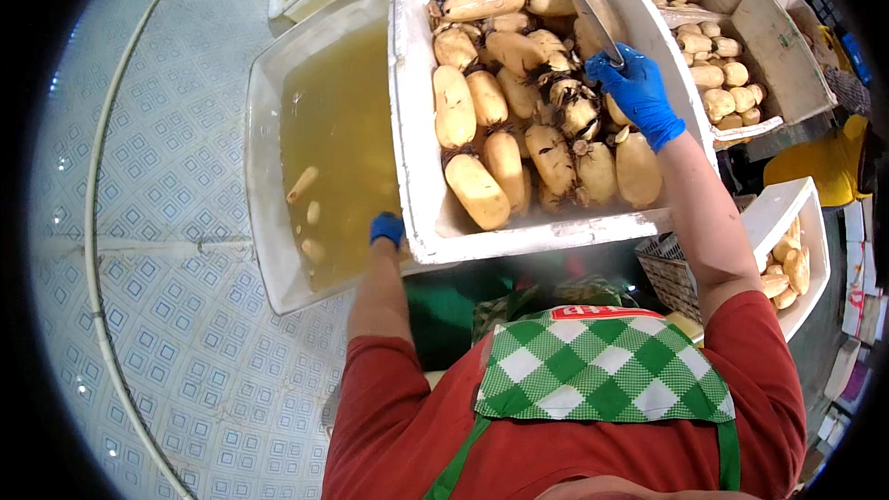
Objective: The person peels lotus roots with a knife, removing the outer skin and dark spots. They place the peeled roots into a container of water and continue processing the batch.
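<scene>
My right hand [635,94], in a blue glove, grips a knife [596,26] over the right side of a white foam box [417,118]. The blade points up and left, in front of a pale lotus root [603,10]. Lotus roots with dark, hairy joints fill much of the box; one thick lotus root [477,191] lies at its near left. My left hand [387,228], also gloved in blue, is at the box's outer left side, above a white tub [262,173] of murky yellowish water. Its fingers are mostly hidden, and whether it holds anything does not show.
Small lotus root pieces [303,185] sit in the tub's water. Foam boxes of lotus roots [726,80] stand at the right, with a smaller foam box [819,278] nearer me. A plastic basket [670,274] is beside my right arm. A pale hose [97,187] crosses the patterned floor.
</scene>
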The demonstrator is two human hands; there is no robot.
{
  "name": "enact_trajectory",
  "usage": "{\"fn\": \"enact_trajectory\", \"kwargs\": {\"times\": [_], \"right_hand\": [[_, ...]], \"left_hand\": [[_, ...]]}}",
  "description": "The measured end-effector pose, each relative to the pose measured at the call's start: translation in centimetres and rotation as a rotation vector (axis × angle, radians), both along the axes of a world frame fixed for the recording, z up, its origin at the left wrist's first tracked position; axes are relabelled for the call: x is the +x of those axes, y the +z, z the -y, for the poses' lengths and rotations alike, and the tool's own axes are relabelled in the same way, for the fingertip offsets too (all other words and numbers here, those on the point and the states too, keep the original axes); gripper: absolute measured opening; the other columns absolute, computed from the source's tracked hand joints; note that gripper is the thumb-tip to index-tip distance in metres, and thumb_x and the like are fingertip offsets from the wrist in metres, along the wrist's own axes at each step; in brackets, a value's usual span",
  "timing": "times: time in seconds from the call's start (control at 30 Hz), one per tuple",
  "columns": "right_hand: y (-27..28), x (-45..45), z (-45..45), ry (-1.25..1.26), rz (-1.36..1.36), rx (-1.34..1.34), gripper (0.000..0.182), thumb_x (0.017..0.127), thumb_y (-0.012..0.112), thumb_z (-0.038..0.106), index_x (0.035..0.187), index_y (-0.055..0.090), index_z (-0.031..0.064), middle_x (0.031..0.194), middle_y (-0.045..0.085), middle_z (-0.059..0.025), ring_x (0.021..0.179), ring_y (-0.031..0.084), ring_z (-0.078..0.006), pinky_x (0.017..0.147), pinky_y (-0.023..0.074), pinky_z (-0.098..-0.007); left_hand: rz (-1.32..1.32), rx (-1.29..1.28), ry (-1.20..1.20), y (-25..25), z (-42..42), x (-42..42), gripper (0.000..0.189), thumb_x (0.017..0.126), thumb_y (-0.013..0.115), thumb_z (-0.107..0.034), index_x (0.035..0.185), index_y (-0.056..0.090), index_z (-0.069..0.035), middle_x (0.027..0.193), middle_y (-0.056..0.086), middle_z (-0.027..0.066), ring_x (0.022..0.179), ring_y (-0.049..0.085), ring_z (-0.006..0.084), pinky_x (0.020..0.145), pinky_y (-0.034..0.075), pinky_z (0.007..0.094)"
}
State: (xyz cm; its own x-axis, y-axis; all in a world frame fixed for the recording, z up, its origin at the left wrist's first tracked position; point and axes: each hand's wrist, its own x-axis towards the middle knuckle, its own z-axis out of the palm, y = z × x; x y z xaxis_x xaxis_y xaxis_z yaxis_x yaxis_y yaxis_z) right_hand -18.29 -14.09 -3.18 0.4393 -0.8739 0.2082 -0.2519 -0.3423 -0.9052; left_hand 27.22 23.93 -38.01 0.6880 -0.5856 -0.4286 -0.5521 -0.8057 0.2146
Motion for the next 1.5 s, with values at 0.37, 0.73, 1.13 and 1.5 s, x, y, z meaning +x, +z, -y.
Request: {"fn": "enact_trajectory", "kwargs": {"times": [0.37,0.73,1.13,1.5], "right_hand": [[2.9,-0.1,-2.5,0.052,0.238,-0.055,0.014,0.084,0.067,0.014,0.092,0.066,0.0032,0.079,0.065,-0.0114,0.070,0.061,-0.0146,0.067,0.0493,-0.0291],[4.2,-0.8,-3.0,0.048,0.120,-0.124,0.011,0.083,0.067,0.009,0.093,0.066,0.0025,0.072,0.058,-0.0071,0.067,0.051,-0.0106,0.062,0.0443,-0.0280],[2.4,0.9,-2.1,0.079,0.315,0.052,0.020,0.086,0.066,0.019,0.100,0.066,0.0036,0.086,0.068,-0.0105,0.074,0.062,-0.0143,0.068,0.0496,-0.0298],[3.9,-0.1,-4.3,0.110,-0.127,-0.377,0.022,0.079,0.067,0.019,0.099,0.065,0.0105,0.075,0.064,-0.0129,0.065,0.062,-0.0273,0.062,0.0502,-0.0357]], "left_hand": [[-0.826,-0.858,-0.031,38.8,34.4,-14.0,0.043,0.092,0.057,-0.033,0.128,0.055,-0.011,0.106,0.062,0.0077,0.084,0.060,0.0183,0.072,0.050,0.0306],[-0.717,-0.214,0.120,23.9,45.7,-20.1,0.089,0.074,0.066,-0.060,0.135,0.046,0.002,0.137,0.047,0.0221,0.126,0.046,0.0296,0.106,0.035,0.0392],[-1.645,-0.840,-0.005,40.1,32.7,-21.4,0.059,0.079,0.054,-0.011,0.135,0.041,0.003,0.128,0.053,0.0201,0.120,0.051,0.0341,0.101,0.045,0.0451],[-1.275,-0.816,-0.137,41.5,22.1,-26.3,0.060,0.076,0.072,-0.009,0.130,0.048,-0.002,0.117,0.059,0.0099,0.107,0.058,0.0227,0.092,0.049,0.0352]]}}
